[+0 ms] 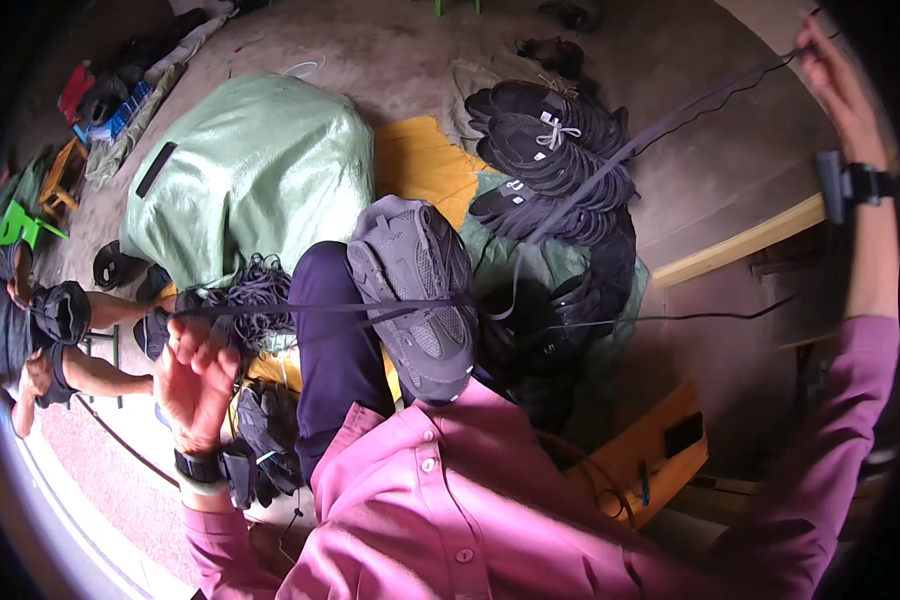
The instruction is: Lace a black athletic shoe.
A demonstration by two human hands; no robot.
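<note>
A dark grey mesh sneaker point(410, 275) lies across my lap, its toe toward me. A dark flat shoelace point(620, 155) runs from the shoe up to the far right, where my right hand point(838, 90) is raised with its fingers closed on it. On the left, my left hand point(198, 375) grips another stretch of lace, drawn taut across the shoe's upper. Both hands are well apart, one to each side of the shoe. Loose lace ends trail at the right. How the lace passes through the eyelets is too small to tell.
Piled dark shoes point(545, 150) stand beyond the sneaker to the right. A large pale green sack point(260, 180) bulks at the far left, near a tangle of laces point(255, 300). A wooden beam point(740, 240) lies at right. Another person's legs point(110, 340) are at left.
</note>
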